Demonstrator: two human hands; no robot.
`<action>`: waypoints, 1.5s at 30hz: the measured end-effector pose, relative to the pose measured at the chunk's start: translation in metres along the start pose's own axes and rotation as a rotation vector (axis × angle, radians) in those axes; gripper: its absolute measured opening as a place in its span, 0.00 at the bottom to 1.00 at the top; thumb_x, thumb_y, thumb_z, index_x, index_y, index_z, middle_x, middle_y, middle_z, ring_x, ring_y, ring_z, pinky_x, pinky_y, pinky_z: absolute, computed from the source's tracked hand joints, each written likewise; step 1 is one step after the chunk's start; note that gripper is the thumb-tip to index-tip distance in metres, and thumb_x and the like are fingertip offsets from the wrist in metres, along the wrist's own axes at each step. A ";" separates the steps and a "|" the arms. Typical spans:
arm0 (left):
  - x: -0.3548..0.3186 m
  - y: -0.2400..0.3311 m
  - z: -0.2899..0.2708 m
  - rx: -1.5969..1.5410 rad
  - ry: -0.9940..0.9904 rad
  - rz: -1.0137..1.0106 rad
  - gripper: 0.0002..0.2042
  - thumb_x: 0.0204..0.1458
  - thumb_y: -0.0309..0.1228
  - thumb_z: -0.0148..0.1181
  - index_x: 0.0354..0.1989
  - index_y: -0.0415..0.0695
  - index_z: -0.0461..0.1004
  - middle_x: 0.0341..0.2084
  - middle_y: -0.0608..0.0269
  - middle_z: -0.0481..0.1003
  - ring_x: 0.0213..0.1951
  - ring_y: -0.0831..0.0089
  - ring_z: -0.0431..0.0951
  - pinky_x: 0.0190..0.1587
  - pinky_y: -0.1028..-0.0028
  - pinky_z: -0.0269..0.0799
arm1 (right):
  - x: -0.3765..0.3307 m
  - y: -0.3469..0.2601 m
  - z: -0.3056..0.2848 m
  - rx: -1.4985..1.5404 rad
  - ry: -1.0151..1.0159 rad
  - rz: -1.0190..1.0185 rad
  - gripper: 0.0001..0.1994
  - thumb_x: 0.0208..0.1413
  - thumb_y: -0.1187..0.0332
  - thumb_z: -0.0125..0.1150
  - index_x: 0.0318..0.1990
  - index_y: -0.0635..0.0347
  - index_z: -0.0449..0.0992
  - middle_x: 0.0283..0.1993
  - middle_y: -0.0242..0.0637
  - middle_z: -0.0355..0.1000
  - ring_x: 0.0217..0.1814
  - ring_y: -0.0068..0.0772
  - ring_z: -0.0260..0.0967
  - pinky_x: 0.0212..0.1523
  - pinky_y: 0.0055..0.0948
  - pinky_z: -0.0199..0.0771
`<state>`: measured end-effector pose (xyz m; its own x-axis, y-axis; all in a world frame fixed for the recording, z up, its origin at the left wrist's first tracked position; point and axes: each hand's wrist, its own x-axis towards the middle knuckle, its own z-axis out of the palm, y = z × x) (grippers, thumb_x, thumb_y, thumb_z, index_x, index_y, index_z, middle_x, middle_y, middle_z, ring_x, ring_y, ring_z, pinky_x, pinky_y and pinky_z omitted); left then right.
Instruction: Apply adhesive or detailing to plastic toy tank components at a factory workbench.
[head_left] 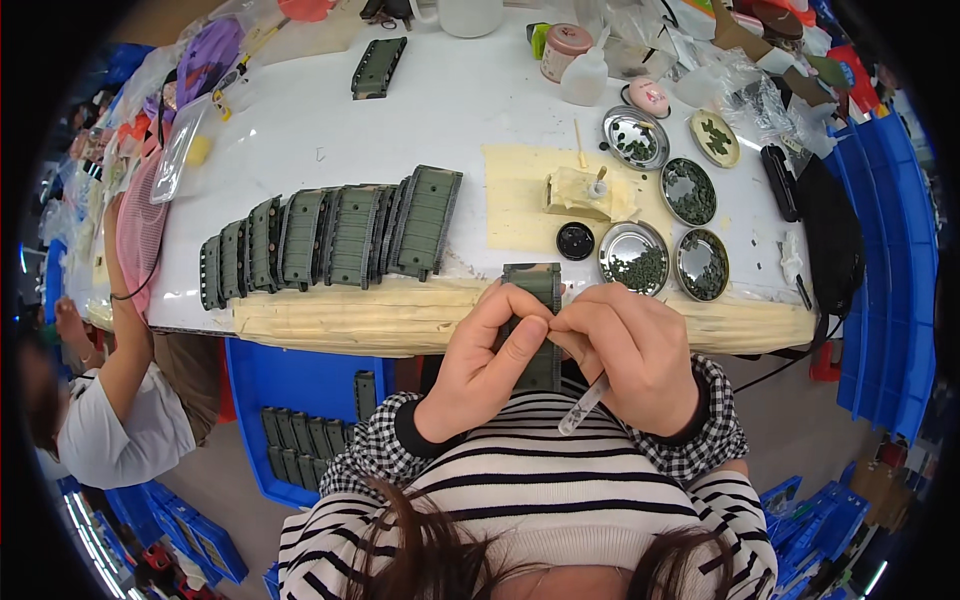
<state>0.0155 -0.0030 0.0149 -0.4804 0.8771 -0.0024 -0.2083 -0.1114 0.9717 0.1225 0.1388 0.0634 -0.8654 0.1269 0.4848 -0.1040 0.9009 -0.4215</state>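
Left hand (490, 350) holds green panel (541, 370) at worktop's (450, 110) near edge; right hand (640, 360) grips clear-handled tool (583, 406); similar panels (335, 240) lined up leftward.

Dominated by a white worktable (330, 130), curved toward the rim and edged along the front with a creased pale-yellow covering (340, 325); flanked at right by tall, ribbed blue panels (885, 260), with a bit of red (826, 362) under the right corner. Floored in plain grey (785, 405), with blue crates (205, 528) at lower left and more blue ones at lower right. Lit by bright white strips (92, 545) at lower left, with dark, blurred edges too indistinct to read.
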 end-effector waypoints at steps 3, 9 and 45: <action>0.001 0.000 -0.002 -0.141 -0.038 -0.027 0.09 0.64 0.33 0.48 0.37 0.39 0.69 0.31 0.69 0.68 0.37 0.82 0.66 0.44 0.80 0.63 | 0.000 0.000 -0.001 -0.022 0.003 -0.017 0.11 0.43 0.72 0.65 0.35 0.61 0.74 0.32 0.36 0.70 0.21 0.29 0.67 0.21 0.24 0.66; 0.005 0.008 0.002 -0.282 -0.081 -0.062 0.09 0.65 0.32 0.46 0.37 0.40 0.68 0.32 0.70 0.70 0.36 0.85 0.67 0.43 0.82 0.64 | 0.001 0.003 0.001 0.095 0.102 -0.019 0.11 0.41 0.74 0.66 0.35 0.62 0.74 0.31 0.36 0.70 0.23 0.30 0.68 0.22 0.25 0.68; -0.008 0.008 0.001 0.544 0.158 0.264 0.33 0.48 0.16 0.55 0.66 0.37 0.56 0.29 0.63 0.75 0.28 0.84 0.71 0.32 0.84 0.67 | 0.022 -0.001 0.018 0.092 0.169 0.013 0.12 0.39 0.81 0.66 0.35 0.63 0.75 0.31 0.38 0.69 0.25 0.35 0.70 0.24 0.28 0.71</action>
<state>0.0186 -0.0107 0.0231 -0.5854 0.7679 0.2599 0.3787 -0.0245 0.9252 0.0941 0.1334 0.0605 -0.7730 0.2128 0.5977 -0.1449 0.8580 -0.4929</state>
